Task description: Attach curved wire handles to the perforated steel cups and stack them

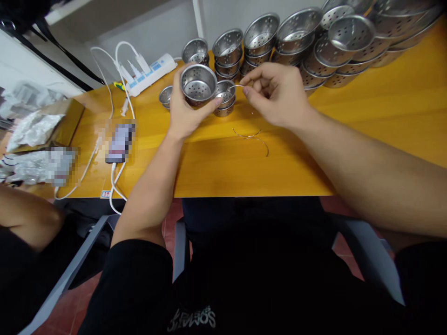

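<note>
My left hand [186, 114] is wrapped round a metal cup with small holes [198, 84], raised above the table with its mouth tilted toward me. To its right, my right hand [275, 93] pinches a thin curved wire [236, 86] between thumb and forefinger. The wire's far end reaches over a short stack of small perforated cups [224, 95] standing just behind my left thumb. Another small cup [165, 97] shows partly behind my left wrist. Several thin bent wires [249, 136] lie on the tabletop below my hands.
Stacks of perforated metal cups [261, 37] line the table's back and right. On the left are a white power strip [153, 74], a phone [120, 143] with a white cable, and a cardboard box [71, 122] with plastic bags. Another person's arm [30, 216] rests at far left.
</note>
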The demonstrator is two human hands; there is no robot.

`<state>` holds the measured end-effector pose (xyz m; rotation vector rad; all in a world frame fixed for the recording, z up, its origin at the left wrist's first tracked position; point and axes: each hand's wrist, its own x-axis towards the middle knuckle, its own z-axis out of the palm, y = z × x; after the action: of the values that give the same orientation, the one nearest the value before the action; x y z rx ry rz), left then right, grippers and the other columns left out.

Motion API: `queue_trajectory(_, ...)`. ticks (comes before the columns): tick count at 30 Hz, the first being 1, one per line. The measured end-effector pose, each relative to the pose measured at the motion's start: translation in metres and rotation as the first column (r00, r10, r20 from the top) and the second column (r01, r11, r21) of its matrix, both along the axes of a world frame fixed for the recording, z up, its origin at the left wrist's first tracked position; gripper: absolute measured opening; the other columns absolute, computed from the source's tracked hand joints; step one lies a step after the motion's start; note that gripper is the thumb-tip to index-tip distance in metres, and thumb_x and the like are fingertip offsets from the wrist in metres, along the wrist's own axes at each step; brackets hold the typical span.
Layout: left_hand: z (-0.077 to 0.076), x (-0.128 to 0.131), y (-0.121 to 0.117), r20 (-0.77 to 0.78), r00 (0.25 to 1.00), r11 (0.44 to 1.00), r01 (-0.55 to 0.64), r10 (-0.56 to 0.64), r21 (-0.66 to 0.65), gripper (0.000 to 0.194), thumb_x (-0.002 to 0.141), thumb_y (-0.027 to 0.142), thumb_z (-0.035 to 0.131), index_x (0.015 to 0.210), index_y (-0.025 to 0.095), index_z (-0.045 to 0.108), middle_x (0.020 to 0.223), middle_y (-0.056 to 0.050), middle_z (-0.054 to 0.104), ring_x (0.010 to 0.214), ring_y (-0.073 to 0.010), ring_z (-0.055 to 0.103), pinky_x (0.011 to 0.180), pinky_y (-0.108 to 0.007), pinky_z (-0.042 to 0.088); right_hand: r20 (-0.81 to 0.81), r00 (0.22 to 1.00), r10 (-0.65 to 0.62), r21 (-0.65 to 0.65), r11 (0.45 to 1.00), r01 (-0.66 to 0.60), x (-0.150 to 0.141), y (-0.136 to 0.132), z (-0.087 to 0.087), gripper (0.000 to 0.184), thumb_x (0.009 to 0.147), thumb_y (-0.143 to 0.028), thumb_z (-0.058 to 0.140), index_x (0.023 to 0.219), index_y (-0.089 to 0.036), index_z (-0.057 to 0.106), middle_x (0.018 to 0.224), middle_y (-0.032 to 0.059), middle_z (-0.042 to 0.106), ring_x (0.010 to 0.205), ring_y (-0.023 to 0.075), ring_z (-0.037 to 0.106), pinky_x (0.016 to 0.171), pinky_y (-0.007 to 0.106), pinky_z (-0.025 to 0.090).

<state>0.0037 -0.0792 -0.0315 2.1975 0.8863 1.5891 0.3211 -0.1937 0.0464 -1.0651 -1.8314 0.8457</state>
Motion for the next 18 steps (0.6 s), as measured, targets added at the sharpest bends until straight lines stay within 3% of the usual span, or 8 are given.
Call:
queue_trajectory(3,-0.001,0.003,-0.001,-0.008,1.000,0.999,0.003,-0.003,0.055,0.111,0.091,0.115,0.088,0.178,0.056,0.051,0.180,-0.006,0.071,0.177,-0.0439,0.067,0.157,-0.073,0.052,-0.012,1.000,-0.005,-0.002,1.000,0.005,0.000,0.000,0.000,0.054,0.104,-0.081,0.095,0.122,-0.035,0.073,0.092,0.0014,0.056,0.086,0.0290,0.044,0.088,0.047,0.041)
queue_trajectory(5,0.002,0.003,-0.005,-0.008,1.000,0.995,0.023,-0.022,0.095,0.108,0.091,0.114,0.089,0.177,0.059,0.053,0.177,-0.006,0.070,0.179,-0.0459,0.066,0.157,-0.073,0.052,-0.030,0.999,0.011,0.009,1.000,-0.011,0.001,0.001,-0.001,0.049,0.106,-0.075,0.097,0.121,-0.035,0.074,0.093,0.0014,0.057,0.085,0.0286,0.045,0.088,0.047,0.041)
queue_trajectory(11,0.017,0.000,-0.018,-0.045,0.996,0.997,-0.077,0.078,0.020,0.107,0.072,0.104,0.116,0.151,0.046,0.074,0.151,-0.009,0.081,0.161,-0.0470,0.070,0.149,-0.077,0.056,-0.057,0.998,0.029,0.025,0.999,-0.027,0.003,0.003,-0.004,0.044,0.109,-0.068,0.101,0.121,-0.033,0.077,0.090,-0.0001,0.059,0.083,0.0265,0.045,0.085,0.045,0.041)
queue_trajectory(15,0.021,0.002,-0.019,-0.022,0.996,0.995,-0.082,0.084,0.064,0.092,0.079,0.105,0.109,0.142,0.050,0.073,0.145,-0.008,0.082,0.149,-0.0467,0.074,0.138,-0.078,0.061,-0.045,0.999,0.024,0.033,0.999,-0.022,0.003,0.005,-0.006,0.043,0.109,-0.066,0.101,0.121,-0.032,0.078,0.091,-0.0002,0.061,0.082,0.0254,0.048,0.084,0.045,0.044)
queue_trajectory(18,0.023,0.007,-0.022,-0.051,0.997,0.998,-0.066,0.066,0.004,0.102,0.077,0.112,0.103,0.147,0.046,0.067,0.149,-0.008,0.082,0.147,-0.0449,0.079,0.136,-0.074,0.063,-0.051,0.999,0.017,0.036,0.999,-0.015,0.004,0.006,-0.008,0.042,0.108,-0.068,0.101,0.118,-0.033,0.080,0.091,0.0010,0.061,0.081,0.0264,0.048,0.084,0.047,0.043)
